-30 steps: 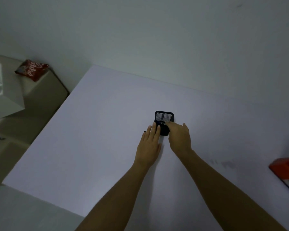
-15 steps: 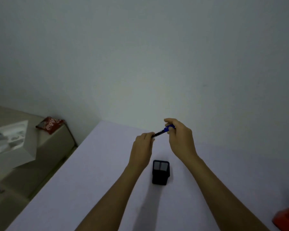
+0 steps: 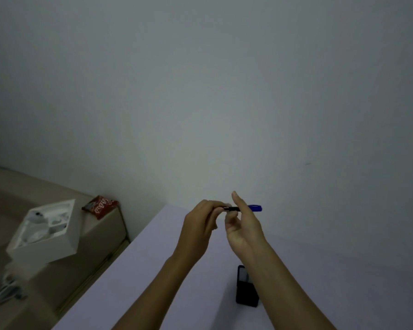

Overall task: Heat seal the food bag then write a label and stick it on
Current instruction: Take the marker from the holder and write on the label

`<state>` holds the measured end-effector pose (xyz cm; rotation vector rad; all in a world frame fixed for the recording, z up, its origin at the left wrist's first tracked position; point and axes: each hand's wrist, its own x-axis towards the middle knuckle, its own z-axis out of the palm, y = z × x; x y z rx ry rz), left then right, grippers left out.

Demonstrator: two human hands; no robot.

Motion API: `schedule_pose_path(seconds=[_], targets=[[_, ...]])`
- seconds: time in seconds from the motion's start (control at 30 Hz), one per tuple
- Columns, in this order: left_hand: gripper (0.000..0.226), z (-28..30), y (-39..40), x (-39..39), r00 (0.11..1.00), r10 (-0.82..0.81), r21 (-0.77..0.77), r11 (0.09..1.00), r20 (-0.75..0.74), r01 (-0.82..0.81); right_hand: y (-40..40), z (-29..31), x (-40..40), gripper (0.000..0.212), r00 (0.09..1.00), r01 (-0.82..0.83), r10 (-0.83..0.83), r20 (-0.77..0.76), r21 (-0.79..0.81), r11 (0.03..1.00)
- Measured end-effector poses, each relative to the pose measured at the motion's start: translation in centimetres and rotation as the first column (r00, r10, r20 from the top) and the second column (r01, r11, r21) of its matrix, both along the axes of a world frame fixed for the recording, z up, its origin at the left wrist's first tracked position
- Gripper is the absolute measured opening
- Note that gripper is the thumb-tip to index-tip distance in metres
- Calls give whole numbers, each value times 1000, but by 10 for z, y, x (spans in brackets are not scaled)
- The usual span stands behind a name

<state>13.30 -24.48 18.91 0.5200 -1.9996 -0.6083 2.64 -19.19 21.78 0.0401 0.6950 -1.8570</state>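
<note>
Head view: both hands raised over a white table (image 3: pixel 153 270) near its far edge, by a bare wall. Left hand (image 3: pixel 198 227) pinches the dark end of a pen (image 3: pixel 244 208); right hand (image 3: pixel 244 226) grips its middle, blue end jutting right. A black holder (image 3: pixel 246 294) stands below the right forearm. Beyond the left edge: a white box (image 3: pixel 45 229) and red packet (image 3: pixel 100 206).

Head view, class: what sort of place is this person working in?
Probably a plain room at home or a small workroom: a bare white table against a blank wall, with a low beige cabinet holding a red snack packet.
</note>
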Motion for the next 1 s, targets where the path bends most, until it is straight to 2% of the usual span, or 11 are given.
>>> schedule_pose_path(seconds=[0.07,0.13,0.2,0.27,0.37,0.53,0.67,0.77,0.83,0.9,1.0], targets=[[20,1,5,1,1000,-27,29,999,15,27,-1,-3,9,25,976,-41,55,-210,71,997],[15,2,8,3,997,-29,106,994,74,21,-1,-4,16,32,823,30,107,-558,230,973],[5,3,8,8,987,4,135,990,158,-26,1,-2,16,42,656,163,114,-746,288,944],[19,6,9,12,973,48,33,998,227,-57,5,-1,16,41,576,246,59,-815,241,939],[36,13,8,13,967,70,-61,997,244,-57,8,3,20,34,560,293,-39,-827,154,944],[43,18,0,21,931,118,-266,964,346,-24,9,16,21,37,524,261,-24,-851,134,956],[41,22,-3,26,903,129,-294,956,409,-3,2,14,26,36,510,228,-13,-860,121,966],[26,21,-15,40,980,-30,52,998,196,20,-1,25,2,39,555,363,-103,-826,129,923],[37,15,-33,78,998,24,405,914,-59,2,9,40,-41,37,601,532,-271,-752,124,837],[44,5,-50,123,990,86,519,855,-110,-17,24,48,-74,36,540,593,-333,-773,69,802],[40,-9,-57,144,978,81,650,757,-192,65,23,39,-63,36,489,460,-251,-836,3,888]])
